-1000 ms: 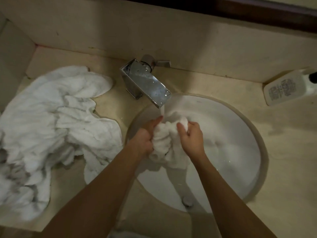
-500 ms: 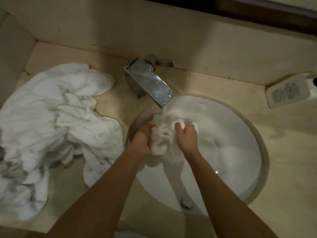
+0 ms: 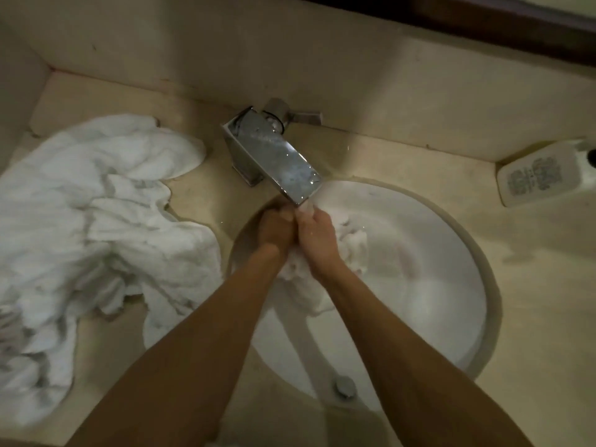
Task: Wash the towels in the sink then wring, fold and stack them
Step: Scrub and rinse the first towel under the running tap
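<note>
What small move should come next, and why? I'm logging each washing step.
Probably keep rubbing the towel under the faucet: both hands, left hand and right hand, grip it bunched over the sink, and it hasn't been wrung yet.

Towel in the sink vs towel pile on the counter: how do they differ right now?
The towel in the sink is bunched into a tight wad; the towel pile lies spread out and rumpled on the counter.
The sink towel is gripped by the left hand and right hand under the faucet; the pile is untouched.
The sink towel shows far less cloth than the pile.
Both are white.
</note>
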`<state>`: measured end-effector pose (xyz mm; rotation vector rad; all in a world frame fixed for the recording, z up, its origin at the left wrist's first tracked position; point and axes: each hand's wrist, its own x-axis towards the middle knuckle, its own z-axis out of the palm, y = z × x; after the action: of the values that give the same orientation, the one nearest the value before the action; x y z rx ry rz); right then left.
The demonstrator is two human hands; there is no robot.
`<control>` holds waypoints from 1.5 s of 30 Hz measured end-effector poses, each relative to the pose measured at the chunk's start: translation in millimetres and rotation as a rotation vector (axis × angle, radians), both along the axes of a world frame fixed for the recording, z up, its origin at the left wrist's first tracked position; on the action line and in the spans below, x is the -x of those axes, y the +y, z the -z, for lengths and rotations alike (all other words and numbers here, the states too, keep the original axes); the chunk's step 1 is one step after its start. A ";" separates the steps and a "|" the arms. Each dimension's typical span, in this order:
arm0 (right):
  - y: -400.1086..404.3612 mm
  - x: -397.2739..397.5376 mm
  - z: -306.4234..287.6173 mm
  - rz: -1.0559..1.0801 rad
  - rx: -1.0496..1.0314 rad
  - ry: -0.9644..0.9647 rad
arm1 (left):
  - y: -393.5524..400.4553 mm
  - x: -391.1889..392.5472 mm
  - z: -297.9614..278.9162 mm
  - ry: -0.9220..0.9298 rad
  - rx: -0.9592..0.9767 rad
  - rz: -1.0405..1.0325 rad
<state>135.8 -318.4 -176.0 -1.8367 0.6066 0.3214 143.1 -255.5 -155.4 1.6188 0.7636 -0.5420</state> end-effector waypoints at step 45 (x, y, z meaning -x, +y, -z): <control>-72.4 61.1 -37.9 0.147 -0.531 0.053 | 29.2 75.6 -6.8 0.278 0.268 0.015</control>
<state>74.7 -390.8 -138.1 -1.2714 0.6192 0.3907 67.5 -226.2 -148.6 1.3171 0.8440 -0.8547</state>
